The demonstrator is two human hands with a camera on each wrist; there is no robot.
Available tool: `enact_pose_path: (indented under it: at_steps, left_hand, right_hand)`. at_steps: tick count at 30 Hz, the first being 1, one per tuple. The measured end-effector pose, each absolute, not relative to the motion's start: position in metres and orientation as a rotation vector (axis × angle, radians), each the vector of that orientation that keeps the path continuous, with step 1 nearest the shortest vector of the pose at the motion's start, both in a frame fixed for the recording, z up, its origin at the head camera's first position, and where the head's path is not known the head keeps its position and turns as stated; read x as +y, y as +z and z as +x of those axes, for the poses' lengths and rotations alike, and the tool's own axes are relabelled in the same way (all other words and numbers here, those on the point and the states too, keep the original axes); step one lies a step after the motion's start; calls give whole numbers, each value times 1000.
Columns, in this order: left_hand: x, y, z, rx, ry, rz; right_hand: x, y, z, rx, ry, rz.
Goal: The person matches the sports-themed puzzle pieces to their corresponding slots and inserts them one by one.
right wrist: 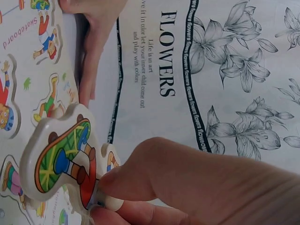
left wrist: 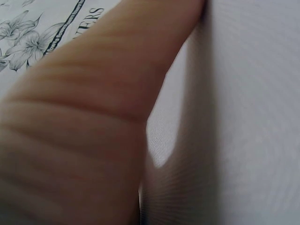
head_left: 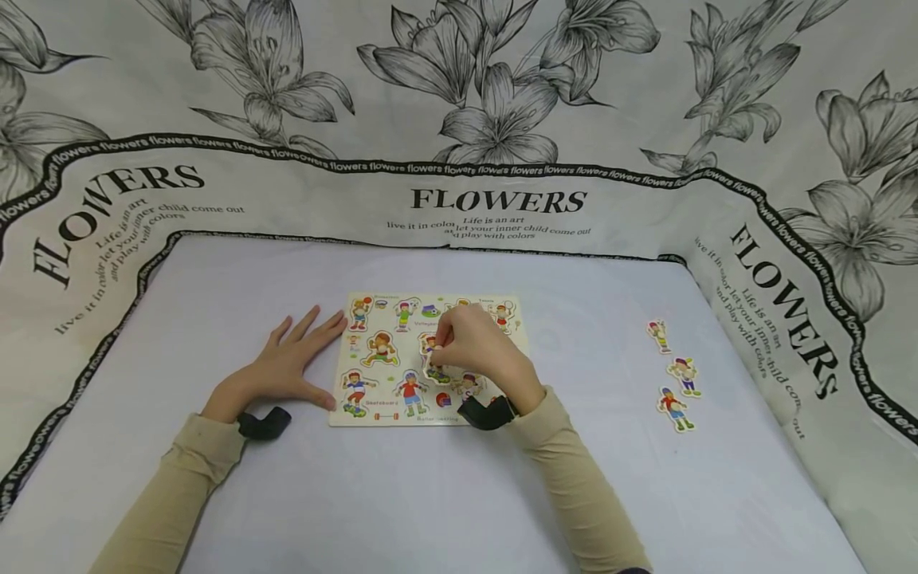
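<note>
A flat puzzle board (head_left: 387, 418) printed with sporting children lies on the white cloth. Between thumb and fingers, my right hand (head_left: 476, 339) pinches a puzzle piece (right wrist: 70, 154) showing a child on a green skateboard. In the right wrist view the piece is tilted, its skateboard end toward the camera; its other end is hidden by the fingers. The head view has it over the middle of the board. My left hand (head_left: 290, 363) rests with spread fingers on the cloth, thumb and fingertips right at the board's left edge. Its wrist view shows mostly one finger close up.
To the right on the cloth lie three loose figure pieces: a small one (head_left: 658, 336), one in a cap (head_left: 684, 376) and one with a blue helmet (head_left: 675, 409). A flower-printed fabric wall (head_left: 498, 211) rises behind and at the sides.
</note>
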State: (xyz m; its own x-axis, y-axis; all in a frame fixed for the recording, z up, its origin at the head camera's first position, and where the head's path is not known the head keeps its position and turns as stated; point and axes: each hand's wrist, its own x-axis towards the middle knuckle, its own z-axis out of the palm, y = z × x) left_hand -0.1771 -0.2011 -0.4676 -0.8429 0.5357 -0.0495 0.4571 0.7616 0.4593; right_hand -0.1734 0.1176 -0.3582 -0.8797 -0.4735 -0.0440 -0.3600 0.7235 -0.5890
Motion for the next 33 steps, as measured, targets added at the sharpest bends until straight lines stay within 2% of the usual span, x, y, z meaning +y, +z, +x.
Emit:
enact_pose_path:
  at_steps: [14, 33]
  left_hand:
    - [-202, -472, -181, 2778, 638, 797]
    - [-202, -468, -178, 2761, 656, 785]
  right_hand:
    - [70, -371, -174, 2679, -844, -705]
    - [36, -420, -168, 2587, -962, -745]
